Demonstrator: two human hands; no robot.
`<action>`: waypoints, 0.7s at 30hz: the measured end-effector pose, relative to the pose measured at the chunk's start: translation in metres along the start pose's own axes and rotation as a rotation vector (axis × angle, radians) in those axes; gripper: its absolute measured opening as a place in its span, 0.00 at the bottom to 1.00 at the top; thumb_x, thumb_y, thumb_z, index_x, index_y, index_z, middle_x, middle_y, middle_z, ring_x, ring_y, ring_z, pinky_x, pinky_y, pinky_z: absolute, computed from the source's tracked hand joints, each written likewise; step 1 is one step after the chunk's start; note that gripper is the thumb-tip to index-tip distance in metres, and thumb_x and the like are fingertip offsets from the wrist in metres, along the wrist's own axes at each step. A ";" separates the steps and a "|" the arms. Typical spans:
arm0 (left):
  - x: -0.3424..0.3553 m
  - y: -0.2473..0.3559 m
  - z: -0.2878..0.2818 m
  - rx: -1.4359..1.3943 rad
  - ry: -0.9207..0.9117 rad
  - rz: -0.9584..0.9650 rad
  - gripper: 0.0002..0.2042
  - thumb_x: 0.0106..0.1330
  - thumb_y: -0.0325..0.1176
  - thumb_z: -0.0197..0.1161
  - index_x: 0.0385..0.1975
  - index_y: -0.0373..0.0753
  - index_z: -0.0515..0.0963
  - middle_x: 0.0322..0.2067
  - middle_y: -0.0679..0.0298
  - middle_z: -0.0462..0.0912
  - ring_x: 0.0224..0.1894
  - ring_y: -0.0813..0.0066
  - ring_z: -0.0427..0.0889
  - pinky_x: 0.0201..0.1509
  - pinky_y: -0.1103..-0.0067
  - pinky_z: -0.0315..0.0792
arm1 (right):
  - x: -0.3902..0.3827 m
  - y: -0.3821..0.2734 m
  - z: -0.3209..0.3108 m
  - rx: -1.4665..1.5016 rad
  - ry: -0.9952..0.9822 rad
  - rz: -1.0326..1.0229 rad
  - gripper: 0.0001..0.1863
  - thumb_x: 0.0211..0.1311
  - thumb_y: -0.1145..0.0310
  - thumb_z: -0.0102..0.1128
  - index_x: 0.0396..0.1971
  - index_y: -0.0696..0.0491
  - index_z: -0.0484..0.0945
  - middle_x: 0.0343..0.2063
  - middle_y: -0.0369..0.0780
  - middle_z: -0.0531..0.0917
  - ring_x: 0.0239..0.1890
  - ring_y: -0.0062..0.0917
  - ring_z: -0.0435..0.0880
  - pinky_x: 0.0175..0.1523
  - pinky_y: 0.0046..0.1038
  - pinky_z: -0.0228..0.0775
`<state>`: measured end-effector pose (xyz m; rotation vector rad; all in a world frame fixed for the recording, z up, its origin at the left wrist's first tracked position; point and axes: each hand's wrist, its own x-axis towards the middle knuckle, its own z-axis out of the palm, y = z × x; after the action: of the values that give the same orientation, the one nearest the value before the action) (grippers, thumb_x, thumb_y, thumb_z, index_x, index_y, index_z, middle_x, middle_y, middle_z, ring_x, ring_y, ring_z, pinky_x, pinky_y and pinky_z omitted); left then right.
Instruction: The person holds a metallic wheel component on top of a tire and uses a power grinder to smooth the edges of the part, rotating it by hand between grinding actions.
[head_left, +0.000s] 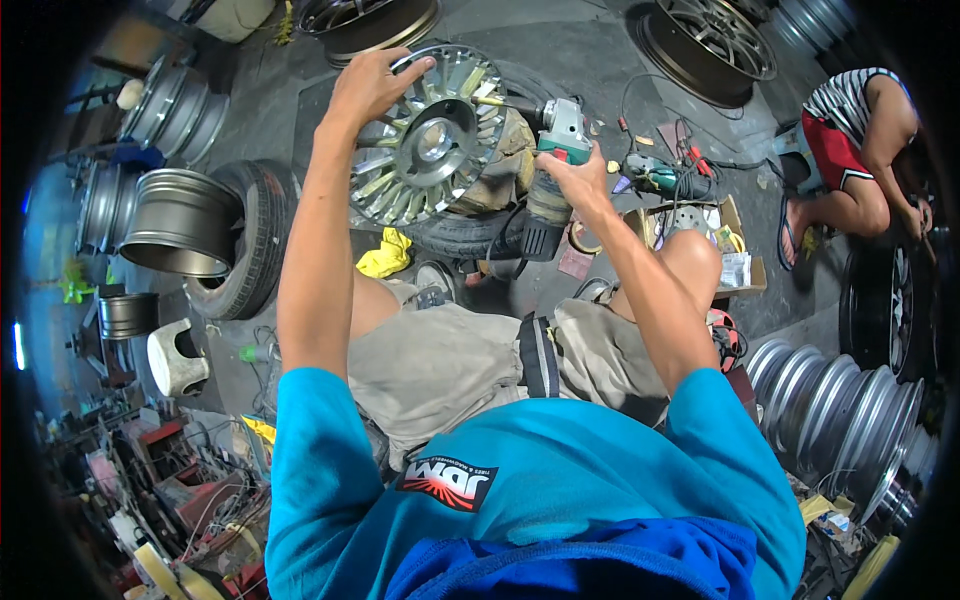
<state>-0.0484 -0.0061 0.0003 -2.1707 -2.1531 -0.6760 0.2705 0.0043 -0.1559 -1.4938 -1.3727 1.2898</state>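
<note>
Tilted wheel rim (434, 142) is sitting between the hands.
Left hand (373, 86) is gripping its upper edge; right hand (577, 180) is gripping the power tool (567, 126), shaft (515, 104) pointing left toward the spokes (383, 190).

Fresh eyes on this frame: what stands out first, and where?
Probably the shiny, many-spoked wheel at upper centre, with the person's left hand at its upper left edge. Just right of it, the right hand grips a green and grey power tool. After those, the bright yellow cloth below the wheel and a crouching co-worker at far right.
</note>
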 end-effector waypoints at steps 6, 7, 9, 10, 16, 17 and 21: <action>-0.002 -0.010 0.000 -0.092 -0.003 -0.060 0.28 0.68 0.62 0.66 0.48 0.40 0.89 0.33 0.46 0.89 0.40 0.46 0.88 0.48 0.60 0.78 | 0.023 0.022 -0.005 0.425 -0.144 0.148 0.33 0.49 0.64 0.77 0.55 0.58 0.75 0.42 0.42 0.86 0.42 0.28 0.86 0.48 0.35 0.81; -0.002 -0.012 0.002 -0.091 -0.004 -0.059 0.28 0.68 0.62 0.66 0.48 0.40 0.89 0.33 0.46 0.89 0.40 0.46 0.88 0.48 0.60 0.78 | 0.026 0.022 -0.005 0.503 -0.201 0.241 0.28 0.51 0.64 0.76 0.51 0.57 0.77 0.40 0.41 0.86 0.41 0.28 0.86 0.47 0.35 0.81; 0.000 -0.017 0.002 -0.101 0.015 -0.033 0.29 0.68 0.63 0.66 0.48 0.40 0.89 0.29 0.48 0.88 0.37 0.48 0.89 0.46 0.61 0.79 | 0.024 0.022 -0.001 0.597 -0.257 0.341 0.16 0.58 0.65 0.74 0.43 0.55 0.81 0.35 0.39 0.88 0.37 0.30 0.87 0.45 0.36 0.83; 0.001 -0.020 0.002 -0.100 0.019 -0.034 0.29 0.68 0.63 0.66 0.48 0.40 0.89 0.29 0.48 0.88 0.37 0.48 0.89 0.46 0.61 0.79 | 0.020 0.024 0.000 0.596 -0.260 0.338 0.16 0.58 0.65 0.74 0.43 0.55 0.81 0.35 0.39 0.88 0.37 0.30 0.87 0.45 0.36 0.83; -0.014 -0.024 -0.004 -0.131 0.023 -0.072 0.28 0.69 0.62 0.66 0.47 0.40 0.89 0.28 0.49 0.88 0.36 0.49 0.88 0.45 0.62 0.78 | 0.002 0.015 0.004 0.572 -0.332 0.257 0.16 0.60 0.66 0.72 0.45 0.55 0.80 0.36 0.40 0.88 0.34 0.30 0.88 0.42 0.37 0.85; -0.011 -0.019 -0.006 -0.115 -0.001 -0.056 0.28 0.69 0.62 0.66 0.47 0.40 0.89 0.29 0.49 0.88 0.36 0.49 0.88 0.46 0.63 0.78 | 0.009 0.012 0.005 0.492 -0.208 0.196 0.18 0.57 0.67 0.73 0.45 0.55 0.79 0.35 0.41 0.87 0.32 0.30 0.87 0.40 0.36 0.84; -0.004 0.001 -0.003 -0.125 -0.032 -0.035 0.26 0.70 0.60 0.66 0.47 0.39 0.89 0.35 0.49 0.90 0.41 0.47 0.88 0.48 0.62 0.79 | 0.033 0.022 -0.002 0.447 -0.123 0.127 0.35 0.45 0.63 0.79 0.52 0.59 0.73 0.41 0.42 0.84 0.41 0.28 0.85 0.48 0.33 0.80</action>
<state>-0.0477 -0.0108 0.0021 -2.2219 -2.2273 -0.8053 0.2756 0.0325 -0.1831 -1.2220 -0.9855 1.6632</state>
